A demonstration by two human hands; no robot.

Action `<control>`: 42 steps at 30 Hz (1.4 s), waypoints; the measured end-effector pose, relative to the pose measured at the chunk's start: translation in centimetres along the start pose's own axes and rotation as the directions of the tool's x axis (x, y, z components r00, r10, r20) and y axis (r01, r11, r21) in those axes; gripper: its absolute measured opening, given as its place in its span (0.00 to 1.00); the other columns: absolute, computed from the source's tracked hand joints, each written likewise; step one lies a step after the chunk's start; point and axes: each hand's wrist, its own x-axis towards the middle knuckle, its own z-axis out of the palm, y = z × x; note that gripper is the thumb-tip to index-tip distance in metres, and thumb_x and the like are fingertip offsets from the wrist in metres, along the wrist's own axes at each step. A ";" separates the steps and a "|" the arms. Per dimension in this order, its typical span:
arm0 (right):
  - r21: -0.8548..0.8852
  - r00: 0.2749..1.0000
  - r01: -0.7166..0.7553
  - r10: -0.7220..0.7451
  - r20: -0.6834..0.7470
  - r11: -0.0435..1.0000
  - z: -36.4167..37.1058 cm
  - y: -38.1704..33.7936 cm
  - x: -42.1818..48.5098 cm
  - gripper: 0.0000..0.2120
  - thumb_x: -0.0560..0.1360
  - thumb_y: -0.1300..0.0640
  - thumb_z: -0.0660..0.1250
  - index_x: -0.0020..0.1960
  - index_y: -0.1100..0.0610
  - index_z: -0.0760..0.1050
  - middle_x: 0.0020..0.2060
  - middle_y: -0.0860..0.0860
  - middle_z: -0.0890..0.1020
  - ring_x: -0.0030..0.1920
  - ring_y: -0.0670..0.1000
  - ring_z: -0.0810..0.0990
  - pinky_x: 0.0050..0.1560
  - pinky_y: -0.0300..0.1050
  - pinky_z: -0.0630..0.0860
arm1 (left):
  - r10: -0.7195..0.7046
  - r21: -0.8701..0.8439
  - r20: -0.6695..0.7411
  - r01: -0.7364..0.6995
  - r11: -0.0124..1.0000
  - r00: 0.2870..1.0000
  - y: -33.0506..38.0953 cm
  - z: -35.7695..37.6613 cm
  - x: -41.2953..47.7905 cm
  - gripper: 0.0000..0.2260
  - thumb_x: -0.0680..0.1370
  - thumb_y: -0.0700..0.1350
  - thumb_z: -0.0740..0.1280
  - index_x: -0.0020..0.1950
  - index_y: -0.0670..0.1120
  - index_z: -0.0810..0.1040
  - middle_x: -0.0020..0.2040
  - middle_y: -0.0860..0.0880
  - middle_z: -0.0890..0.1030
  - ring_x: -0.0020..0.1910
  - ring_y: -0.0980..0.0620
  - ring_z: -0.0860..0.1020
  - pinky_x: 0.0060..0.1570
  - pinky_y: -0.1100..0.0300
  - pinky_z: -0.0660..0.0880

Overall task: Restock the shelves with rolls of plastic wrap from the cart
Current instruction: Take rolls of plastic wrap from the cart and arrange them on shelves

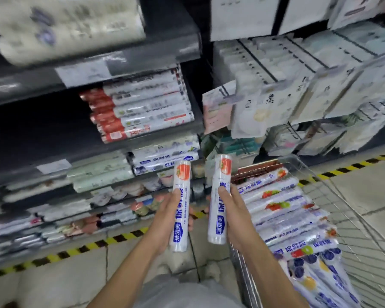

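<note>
Both hands are busy here. The left hand (169, 221) is wrapped round the lower half of one roll of plastic wrap (182, 174), with the thumb across the front and the fingers curled behind, and the roll stands roughly upright. The right hand (233, 218) grips a second roll (220, 174) the same way, just beside the first but not touching it. Both rolls have an orange fruit picture at the top end and blue print lower down (it's all kinda motion-blurred, so I can't read it).

They're held up in front of the shelves (142, 63), just left of the cart (353, 241). The wire cart carries a heap of more rolls (282, 210) lying flat. A stack of red-and-white rolls (142, 107) sits on a middle shelf. Yellow-black tape (87, 247) runs along the floor (53, 281) at the shelf base.
</note>
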 end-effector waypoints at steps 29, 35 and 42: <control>-0.521 0.663 0.101 0.333 0.670 0.848 49.0 22.1 -17.0 0.09 0.82 0.52 0.66 0.62 0.47 0.75 0.46 0.56 0.85 0.42 0.56 0.84 0.50 0.56 0.82 | -0.036 -0.456 -0.758 -0.489 0.744 0.652 -12.5 -45.9 -29.5 0.21 0.84 0.60 0.60 0.60 0.41 0.72 0.42 0.39 0.78 0.32 0.45 0.76 0.34 0.53 0.76; -0.562 0.650 0.081 0.384 0.656 0.823 55.5 25.7 -15.9 0.10 0.81 0.51 0.68 0.61 0.44 0.77 0.43 0.55 0.85 0.41 0.57 0.83 0.53 0.62 0.81 | -0.057 -0.453 -0.796 -0.529 0.718 0.603 -13.4 -51.6 -30.0 0.18 0.85 0.58 0.58 0.59 0.43 0.71 0.42 0.40 0.78 0.32 0.46 0.76 0.34 0.53 0.76; -0.555 0.594 0.078 0.408 0.693 0.829 64.7 28.0 -11.2 0.14 0.82 0.51 0.66 0.67 0.46 0.73 0.47 0.58 0.85 0.43 0.58 0.83 0.53 0.59 0.81 | -0.089 -0.437 -0.817 -0.513 0.739 0.569 -10.8 -60.3 -27.0 0.21 0.86 0.56 0.57 0.65 0.38 0.70 0.43 0.39 0.79 0.33 0.47 0.77 0.34 0.52 0.78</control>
